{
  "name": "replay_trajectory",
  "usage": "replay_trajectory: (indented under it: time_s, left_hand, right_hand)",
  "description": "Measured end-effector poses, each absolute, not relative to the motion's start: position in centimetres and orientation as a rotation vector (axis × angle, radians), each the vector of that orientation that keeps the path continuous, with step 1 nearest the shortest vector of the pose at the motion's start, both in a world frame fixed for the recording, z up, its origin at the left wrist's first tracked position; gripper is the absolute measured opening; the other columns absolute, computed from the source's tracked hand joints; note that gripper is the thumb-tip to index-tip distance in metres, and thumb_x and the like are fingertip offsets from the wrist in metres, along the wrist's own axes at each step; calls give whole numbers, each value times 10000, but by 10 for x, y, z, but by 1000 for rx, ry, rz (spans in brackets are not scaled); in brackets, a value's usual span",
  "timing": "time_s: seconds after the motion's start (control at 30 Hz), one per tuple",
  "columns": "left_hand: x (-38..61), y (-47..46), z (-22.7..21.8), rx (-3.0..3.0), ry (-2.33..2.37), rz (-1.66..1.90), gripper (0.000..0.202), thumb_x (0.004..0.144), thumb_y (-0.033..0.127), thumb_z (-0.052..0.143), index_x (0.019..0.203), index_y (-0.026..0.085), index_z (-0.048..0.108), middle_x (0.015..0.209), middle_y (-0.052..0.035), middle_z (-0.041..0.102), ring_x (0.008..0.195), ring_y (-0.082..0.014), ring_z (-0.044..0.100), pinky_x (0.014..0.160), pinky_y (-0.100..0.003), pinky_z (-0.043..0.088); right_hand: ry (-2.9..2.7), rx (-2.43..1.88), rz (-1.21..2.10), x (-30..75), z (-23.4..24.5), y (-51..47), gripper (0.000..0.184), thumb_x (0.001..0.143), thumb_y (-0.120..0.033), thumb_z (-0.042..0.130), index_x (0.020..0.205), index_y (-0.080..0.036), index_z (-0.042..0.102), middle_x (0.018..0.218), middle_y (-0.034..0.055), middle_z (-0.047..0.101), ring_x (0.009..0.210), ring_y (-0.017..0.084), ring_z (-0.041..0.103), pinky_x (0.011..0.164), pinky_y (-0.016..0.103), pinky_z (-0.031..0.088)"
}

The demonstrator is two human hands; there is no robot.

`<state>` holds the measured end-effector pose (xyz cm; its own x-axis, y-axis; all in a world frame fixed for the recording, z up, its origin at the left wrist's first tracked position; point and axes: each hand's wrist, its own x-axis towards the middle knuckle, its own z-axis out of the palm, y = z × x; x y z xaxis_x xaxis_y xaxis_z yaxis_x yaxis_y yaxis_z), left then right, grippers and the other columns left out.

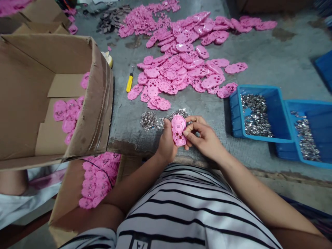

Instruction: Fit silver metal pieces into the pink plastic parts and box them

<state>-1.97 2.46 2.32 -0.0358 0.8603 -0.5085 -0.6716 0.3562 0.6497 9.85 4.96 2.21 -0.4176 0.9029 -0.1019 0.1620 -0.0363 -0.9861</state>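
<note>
My left hand (pixel 166 141) grips a pink plastic part (pixel 178 129) with holes in it, held upright just above the table's front edge. My right hand (pixel 201 136) is closed against the part's right side, fingertips pinched on it; whether a small metal piece is between them I cannot make out. A small heap of shiny metal pieces (pixel 153 120) lies on the grey table right behind my hands. A wide spread of the same pink parts (pixel 178 65) covers the table farther back.
A large open cardboard box (pixel 98 90) with pink parts inside stands at the left. A lower box (pixel 64 200) of stacked pink parts sits beside my left arm. Two blue bins (pixel 234 110) (pixel 317 107) of metal pieces stand at the right. A yellow-handled tool (pixel 129 82) lies by the box.
</note>
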Motion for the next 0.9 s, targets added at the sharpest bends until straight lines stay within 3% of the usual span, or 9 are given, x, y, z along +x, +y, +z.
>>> replay_trajectory:
  time_s: [0.3,0.63,0.73,0.8,0.9]
  left_hand:
    - [-15,26,20,188,981,1314,638,819,720,370,922,147,632,778,-97,700,855,-230,675,592,-274,549]
    - [-8,28,23,9,962,1385,555,967,505,239,993,129,647,1025,-102,713,1113,-211,619,880,-298,515]
    - [-8,28,24,1,953,1385,538,983,454,212,983,123,636,997,-106,714,1129,-214,611,921,-327,501]
    - [-9,27,23,12,959,1373,493,990,409,222,970,122,623,929,-100,715,1095,-217,629,913,-346,509]
    - [-12,26,21,69,978,1344,402,976,388,317,937,110,603,827,-101,704,989,-241,668,846,-381,543]
  right_hand:
    - [-1741,-1151,1383,99,23,52,258,794,-383,656,628,-199,582,967,112,555,824,223,577,592,347,515]
    - [-1784,-1200,1228,100,15,51,208,807,-294,591,622,-199,568,1059,101,564,954,230,566,697,359,506]
    - [-1772,-1198,1214,100,13,51,204,799,-291,607,619,-202,577,1051,85,569,981,225,553,752,366,498]
    - [-1709,-1200,1266,100,13,50,216,782,-321,638,614,-197,581,1054,82,557,930,214,557,711,352,503]
    - [-1464,-1176,1473,98,16,49,252,745,-378,682,622,-186,574,1113,72,508,689,141,543,521,306,479]
